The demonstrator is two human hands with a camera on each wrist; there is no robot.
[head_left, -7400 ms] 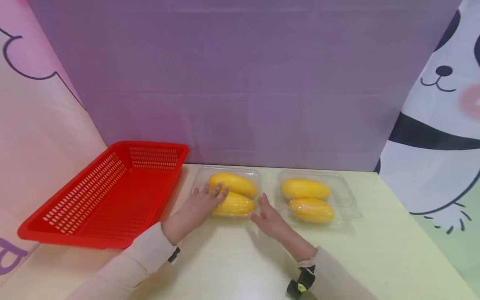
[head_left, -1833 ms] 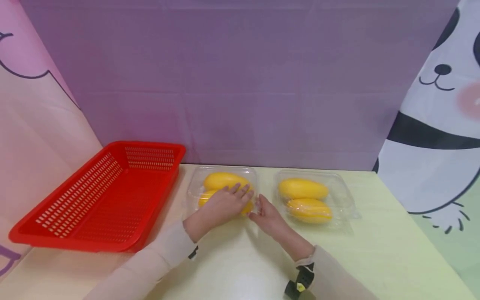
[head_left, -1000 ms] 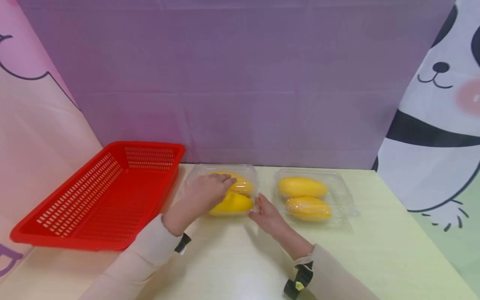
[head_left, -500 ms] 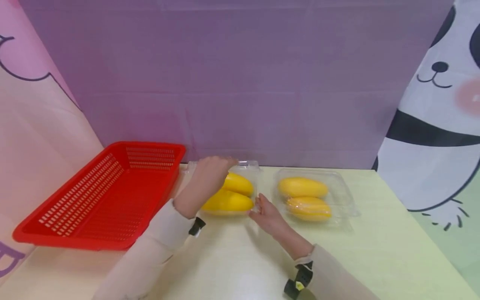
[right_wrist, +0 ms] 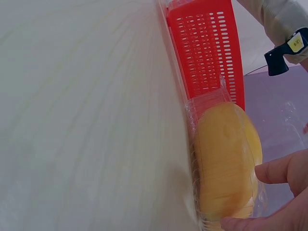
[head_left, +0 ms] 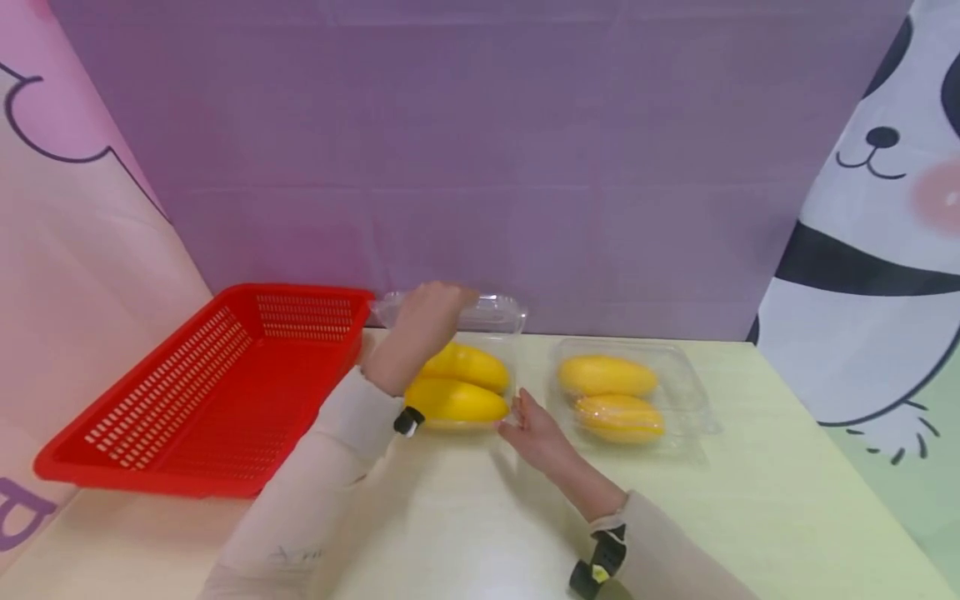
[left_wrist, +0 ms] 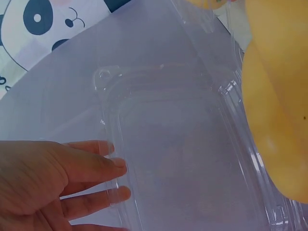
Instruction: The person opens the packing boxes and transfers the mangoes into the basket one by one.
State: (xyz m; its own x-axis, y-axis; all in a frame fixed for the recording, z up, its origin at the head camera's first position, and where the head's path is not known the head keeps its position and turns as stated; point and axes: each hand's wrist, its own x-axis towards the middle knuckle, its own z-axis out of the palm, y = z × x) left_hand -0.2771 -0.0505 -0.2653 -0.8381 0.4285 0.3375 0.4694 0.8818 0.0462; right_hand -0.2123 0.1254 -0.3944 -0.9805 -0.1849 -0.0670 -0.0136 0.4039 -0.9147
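In the head view my left hand (head_left: 426,329) is raised over the back of a clear plastic clamshell box (head_left: 516,367), pinching the edge of its lid (head_left: 495,312). The left wrist view shows the thumb and fingers on either side of the transparent lid (left_wrist: 168,144). The lid stands upright behind two yellow mango-like fruits (head_left: 461,403) lying side by side in the base; the left hand hides part of them. My right hand (head_left: 542,437) touches the box's right end, thumb at the near corner; its extended finger meets the fruit-filled base in the right wrist view.
A red perforated plastic basket (head_left: 217,425) stands left of the box, close to it. To the right sits a second clear box (head_left: 693,392), closed over two similar yellow fruits (head_left: 607,377). A purple cloth (head_left: 480,167) hangs behind the table (head_left: 465,517).
The box was closed at first, with the left hand over it. The left hand has since lifted the lid up and back, uncovering the fruits. The right hand has stayed at the box's right end.
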